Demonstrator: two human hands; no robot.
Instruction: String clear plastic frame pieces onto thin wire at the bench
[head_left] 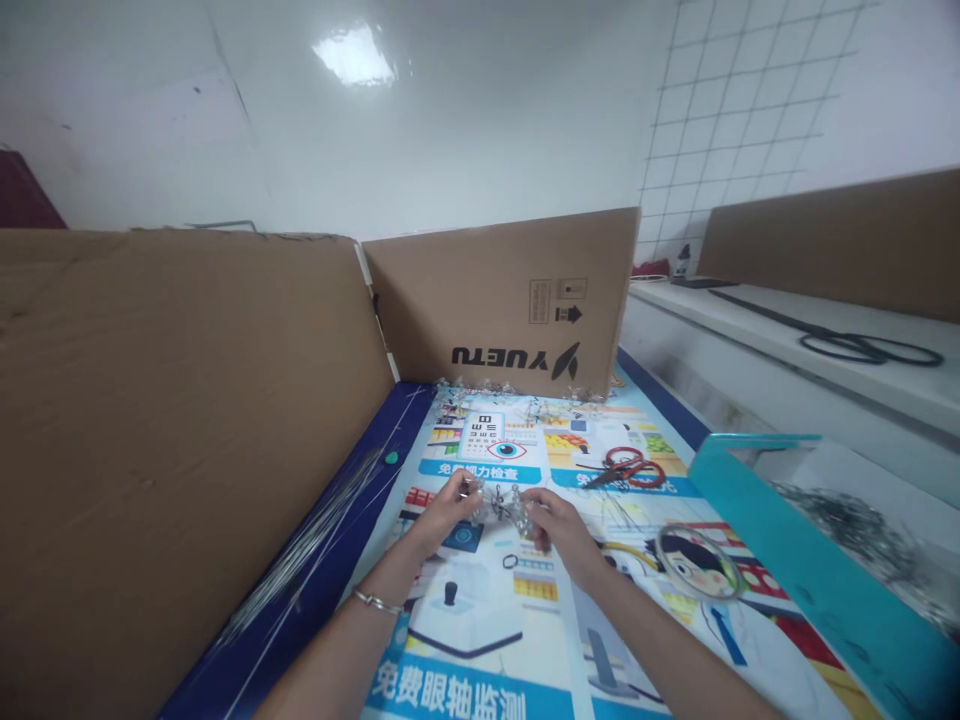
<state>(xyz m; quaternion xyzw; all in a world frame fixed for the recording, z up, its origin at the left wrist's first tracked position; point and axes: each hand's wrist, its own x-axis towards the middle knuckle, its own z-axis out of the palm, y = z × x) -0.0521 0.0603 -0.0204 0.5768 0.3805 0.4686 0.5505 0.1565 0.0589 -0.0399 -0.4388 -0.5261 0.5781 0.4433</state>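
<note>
Here the left hand (452,505) and right hand (551,515) have fingers pinching opposite ends of a shiny wire piece (499,504), red-handled scissors (618,468) lying nearby.

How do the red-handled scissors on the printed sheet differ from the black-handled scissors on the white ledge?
Colour: the red-handled scissors have red loops; the black-handled scissors have black ones.
Place: the red-handled scissors lie on the printed sheet, nearer the right hand; the black-handled scissors lie farther off, on the white ledge.
Shared: both lie flat, with looped handles and dark blades.
</note>
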